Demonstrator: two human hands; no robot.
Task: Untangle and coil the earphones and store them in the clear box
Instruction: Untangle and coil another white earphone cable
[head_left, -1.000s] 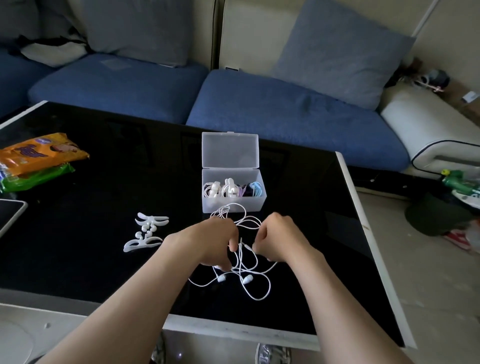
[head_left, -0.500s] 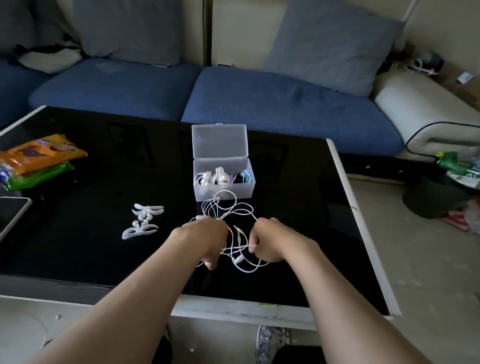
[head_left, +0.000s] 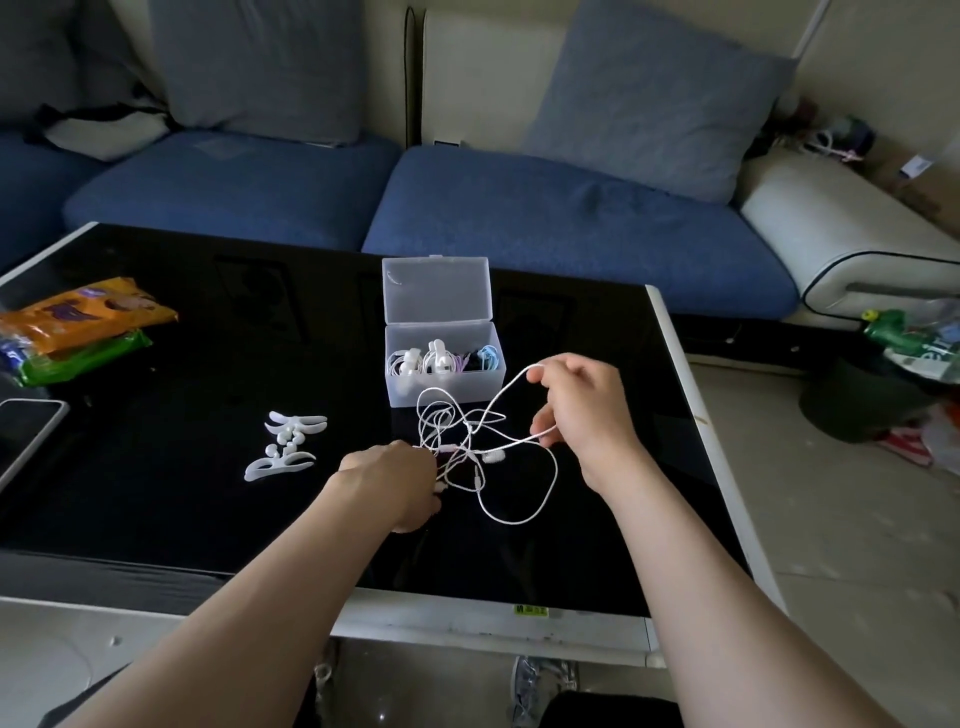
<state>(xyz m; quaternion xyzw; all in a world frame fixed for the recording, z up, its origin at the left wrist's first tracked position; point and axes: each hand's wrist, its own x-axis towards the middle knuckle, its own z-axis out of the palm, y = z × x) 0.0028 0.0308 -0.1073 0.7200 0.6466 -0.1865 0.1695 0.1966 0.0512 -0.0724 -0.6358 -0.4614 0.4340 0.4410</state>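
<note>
Earphones (head_left: 491, 457): thin white cable, tangled loops.
Left hand (head_left: 389, 483): fingers curled, gripping the tangle.
Right hand (head_left: 582, 410): fingers hooked, holding one loop.
Clear box (head_left: 467, 387): translucent, rectangular, lid up.

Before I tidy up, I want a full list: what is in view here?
earphones: one tangled set, white, table middle
box: one, clear, lid open, behind them, holds coiled earphones
winders: two, white, left of tangle
packets: two, orange and green, far left
phone: one, dark, left edge
table: one, black
sofa: one, blue, behind table
left grip: one, bare, holds the tangle
right grip: one, bare, pinches a raised cable loop
</note>
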